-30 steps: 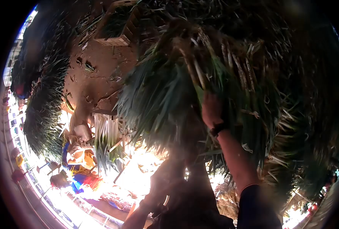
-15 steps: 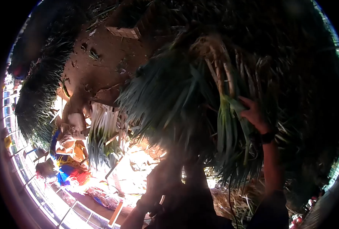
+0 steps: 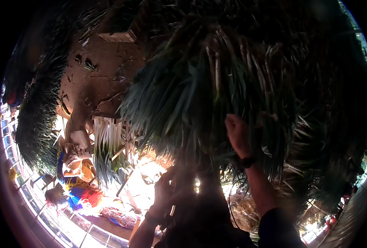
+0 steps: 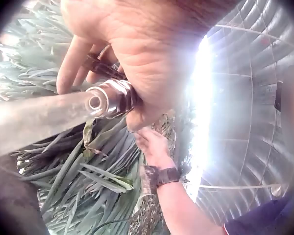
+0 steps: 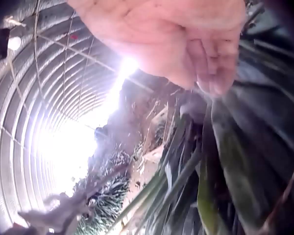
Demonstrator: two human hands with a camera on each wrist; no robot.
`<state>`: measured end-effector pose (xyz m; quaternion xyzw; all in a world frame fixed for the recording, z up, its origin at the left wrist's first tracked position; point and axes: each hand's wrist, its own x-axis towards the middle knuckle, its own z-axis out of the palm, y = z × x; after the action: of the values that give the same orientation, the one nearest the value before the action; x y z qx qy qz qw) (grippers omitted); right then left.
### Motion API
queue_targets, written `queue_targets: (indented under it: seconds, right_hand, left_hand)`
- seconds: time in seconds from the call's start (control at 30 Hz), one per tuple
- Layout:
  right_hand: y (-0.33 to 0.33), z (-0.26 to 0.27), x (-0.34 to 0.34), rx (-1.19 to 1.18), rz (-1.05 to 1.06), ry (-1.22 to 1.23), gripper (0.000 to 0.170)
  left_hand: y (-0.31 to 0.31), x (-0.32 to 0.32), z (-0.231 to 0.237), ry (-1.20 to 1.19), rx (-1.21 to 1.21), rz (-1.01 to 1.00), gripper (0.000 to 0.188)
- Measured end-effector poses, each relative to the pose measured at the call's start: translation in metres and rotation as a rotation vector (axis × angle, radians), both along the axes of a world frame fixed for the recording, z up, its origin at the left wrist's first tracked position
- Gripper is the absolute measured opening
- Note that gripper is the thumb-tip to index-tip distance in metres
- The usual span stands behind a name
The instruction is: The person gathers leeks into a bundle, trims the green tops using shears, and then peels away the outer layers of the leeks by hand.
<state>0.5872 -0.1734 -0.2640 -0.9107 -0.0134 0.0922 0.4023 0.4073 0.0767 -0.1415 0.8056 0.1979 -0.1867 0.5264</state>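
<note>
I read the left hand with its fingers bent round a metal-ended tube. Beyond it, I have the right hand at the green leaves, its fingers partly curled and their tips at the foliage; I cannot tell whether they grip any. The leaves spread in a broad mass, with pale stalks at their far ends. Farther out, I locate brown ground, a wooden crate past it, and a second leafy pile along the left.
</note>
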Motion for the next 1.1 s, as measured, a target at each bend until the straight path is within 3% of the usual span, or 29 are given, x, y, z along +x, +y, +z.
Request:
queue_targets:
  seconds: [0.1, 0.23, 0.3, 0.33, 0.4, 0.53, 0.63, 0.7, 0.73, 0.8, 0.83, 0.93, 1.0, 1.03, 1.07, 1.1]
  right_hand:
    - [0.047, -0.028, -0.042, -0.097, 0.119, -0.149, 0.038]
    - [0.069, -0.03, -0.032, -0.126, 0.05, -0.003, 0.05]
    - [0.056, -0.031, -0.029, -0.15, -0.222, 0.175, 0.064]
    - [0.043, -0.038, -0.034, -0.157, -0.226, 0.179, 0.064]
    - [0.017, -0.06, -0.046, -0.391, 0.071, 0.01, 0.075]
    - [0.019, -0.073, -0.052, -0.473, 0.045, 0.117, 0.077]
    - [0.018, -0.089, -0.031, -0.58, 0.157, -0.057, 0.068]
    - [-0.003, -0.113, -0.02, -0.25, 0.02, 0.11, 0.05]
    - [-0.008, -0.098, -0.011, -0.252, 0.023, 0.106, 0.05]
    - [-0.022, -0.034, 0.007, -0.034, -0.004, 0.362, 0.031]
    - [-0.035, -0.019, 0.007, -0.04, -0.011, 0.365, 0.031]
    - [-0.085, 0.033, 0.009, 0.325, -0.011, 0.514, 0.037]
    - [-0.099, 0.074, 0.007, 0.312, -0.009, 0.493, 0.036]
    - [-0.109, 0.084, 0.004, 0.302, -0.013, 0.48, 0.035]
    - [-0.123, 0.084, 0.003, 0.314, -0.02, 0.575, 0.036]
    - [-0.133, 0.086, 0.001, 0.312, -0.022, 0.572, 0.036]
  left_hand:
    - [-0.003, -0.008, -0.012, -0.032, 0.062, -0.036, 0.047]
    - [-0.012, 0.026, 0.018, 0.027, 0.074, -0.13, 0.061]
    - [-0.008, 0.019, 0.014, -0.012, 0.093, -0.156, 0.067]
    - [-0.007, 0.018, 0.012, 0.03, 0.024, -0.123, 0.069]
    - [-0.006, 0.021, 0.011, 0.064, -0.047, -0.088, 0.071]
    - [-0.008, 0.03, 0.011, 0.075, -0.044, -0.151, 0.076]
    - [-0.014, 0.035, 0.009, 0.13, 0.024, -0.203, 0.077]
    - [-0.014, 0.033, 0.009, 0.146, 0.104, -0.257, 0.077]
    - [-0.013, 0.033, 0.006, 0.025, 0.1, -0.29, 0.075]
    - [-0.016, 0.033, 0.001, -0.096, 0.086, -0.336, 0.072]
    - [-0.021, 0.032, 0.0, -0.136, 0.03, -0.313, 0.068]
    - [-0.032, 0.037, 0.002, -0.199, -0.073, -0.304, 0.061]
    - [-0.051, 0.05, 0.023, -0.008, -0.249, -0.1, 0.056]
    - [-0.065, 0.058, 0.029, -0.009, -0.254, -0.104, 0.056]
    - [-0.078, 0.067, 0.031, 0.072, -0.11, -0.296, 0.056]
    - [-0.087, 0.062, 0.027, -0.016, -0.058, -0.319, 0.055]
